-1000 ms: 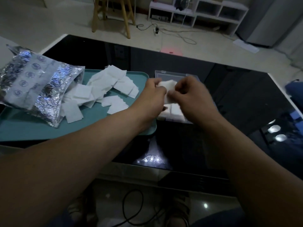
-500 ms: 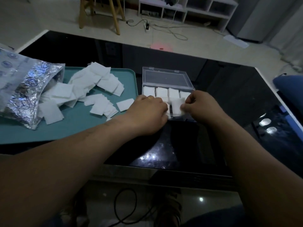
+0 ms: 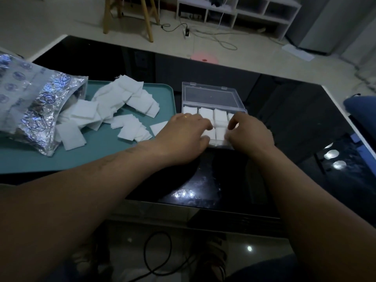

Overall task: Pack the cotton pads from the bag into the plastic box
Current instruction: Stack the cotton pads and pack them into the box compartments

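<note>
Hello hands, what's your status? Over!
Both hands, left and right, pressing cotton pads into plastic box. Loose pads wait on tray. Nothing blocking.

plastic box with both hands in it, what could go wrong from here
The plastic box sits on the glossy black table; with the left hand and right hand pressing pads into its near row, it may slide or tip.

Pads already standing in the far row could get knocked askew by the fingers.

The loose cotton pads spill from the foil bag across the teal tray; a sweeping forearm might push some off.
</note>
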Tool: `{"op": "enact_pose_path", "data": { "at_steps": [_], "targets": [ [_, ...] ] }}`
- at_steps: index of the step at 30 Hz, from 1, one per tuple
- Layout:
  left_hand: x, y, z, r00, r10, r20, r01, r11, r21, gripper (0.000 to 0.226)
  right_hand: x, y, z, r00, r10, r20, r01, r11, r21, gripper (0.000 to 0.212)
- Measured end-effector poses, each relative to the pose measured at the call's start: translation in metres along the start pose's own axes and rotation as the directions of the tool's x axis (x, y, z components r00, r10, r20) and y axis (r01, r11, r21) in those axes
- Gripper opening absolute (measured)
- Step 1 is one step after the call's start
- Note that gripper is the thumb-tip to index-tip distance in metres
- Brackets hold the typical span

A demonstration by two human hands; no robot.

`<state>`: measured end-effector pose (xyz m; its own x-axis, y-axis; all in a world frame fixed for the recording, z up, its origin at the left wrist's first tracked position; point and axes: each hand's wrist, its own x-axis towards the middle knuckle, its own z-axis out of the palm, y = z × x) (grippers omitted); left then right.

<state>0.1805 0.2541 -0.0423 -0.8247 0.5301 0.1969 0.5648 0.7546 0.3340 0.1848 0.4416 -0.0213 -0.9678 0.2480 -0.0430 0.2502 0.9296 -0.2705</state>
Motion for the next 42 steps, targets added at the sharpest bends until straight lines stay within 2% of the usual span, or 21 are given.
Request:
{"op": "enact_pose_path", "data": {
  "at_steps": [3,6,8,10,13,16,22,25,29,33,35,37,39,42],
  "targets": [
    [-0.004,-0.011,-0.022,0.995,-0.031,-0.090,0.025,0.997,-0.066,0.037,-0.001,-0.003,0.000,1.000,-0.003,0.023,0.004,0.999,-0.052,0.008],
    [-0.012,-0.036,-0.046,0.987,-0.100,-0.126,0.088,0.992,-0.094,0.033,-0.003,-0.010,0.002,0.994,-0.061,-0.093,0.052,0.994,-0.098,0.016],
    [-0.021,-0.057,-0.059,0.978,-0.162,-0.131,0.148,0.983,-0.109,0.031,-0.006,-0.026,0.001,0.971,-0.149,-0.186,0.139,0.988,-0.065,0.017],
    [-0.030,-0.077,-0.069,0.968,-0.229,-0.103,0.219,0.971,-0.100,0.031,-0.012,-0.049,-0.001,0.949,-0.246,-0.196,0.258,0.966,0.034,0.017],
    [-0.044,-0.097,-0.079,0.951,-0.308,-0.026,0.306,0.950,-0.065,0.029,-0.023,-0.092,0.004,0.910,-0.389,-0.146,0.409,0.900,0.148,0.015],
    [-0.057,-0.110,-0.082,0.939,-0.341,0.046,0.341,0.940,-0.010,0.034,-0.030,-0.127,0.018,0.848,-0.525,-0.074,0.530,0.841,0.108,0.016],
    [-0.070,-0.123,-0.083,0.888,-0.382,0.257,0.359,0.924,0.133,0.059,-0.024,-0.155,0.040,0.839,-0.527,0.135,0.529,0.848,0.019,0.027],
    [-0.069,-0.124,-0.077,0.878,-0.369,0.304,0.318,0.926,0.204,0.071,-0.022,-0.159,0.047,0.832,-0.512,0.213,0.527,0.850,-0.017,0.041],
    [-0.068,-0.126,-0.073,0.911,-0.324,0.256,0.270,0.936,0.223,0.045,-0.026,-0.163,0.061,0.820,-0.537,0.199,0.561,0.824,-0.087,0.065],
    [-0.070,-0.130,-0.077,0.935,-0.293,0.200,0.268,0.953,0.143,0.010,-0.023,-0.164,0.065,0.805,-0.576,0.140,0.589,0.805,-0.071,0.048],
    [-0.072,-0.131,-0.079,0.939,-0.306,0.155,0.292,0.951,0.105,0.018,-0.021,-0.163,0.064,0.800,-0.585,0.134,0.594,0.804,-0.033,0.043],
    [-0.074,-0.133,-0.080,0.938,-0.328,0.112,0.323,0.945,0.059,0.026,-0.022,-0.162,0.063,0.787,-0.600,0.144,0.607,0.795,-0.002,0.047],
    [-0.073,-0.135,-0.079,0.936,-0.347,0.067,0.347,0.938,0.005,0.026,-0.024,-0.162,0.064,0.777,-0.614,0.138,0.620,0.785,-0.003,0.053],
    [-0.068,-0.132,-0.081,0.905,-0.425,-0.028,0.422,0.903,-0.080,0.028,-0.028,-0.161,0.068,0.787,-0.610,0.090,0.614,0.789,-0.021,0.051]
  ]
}}
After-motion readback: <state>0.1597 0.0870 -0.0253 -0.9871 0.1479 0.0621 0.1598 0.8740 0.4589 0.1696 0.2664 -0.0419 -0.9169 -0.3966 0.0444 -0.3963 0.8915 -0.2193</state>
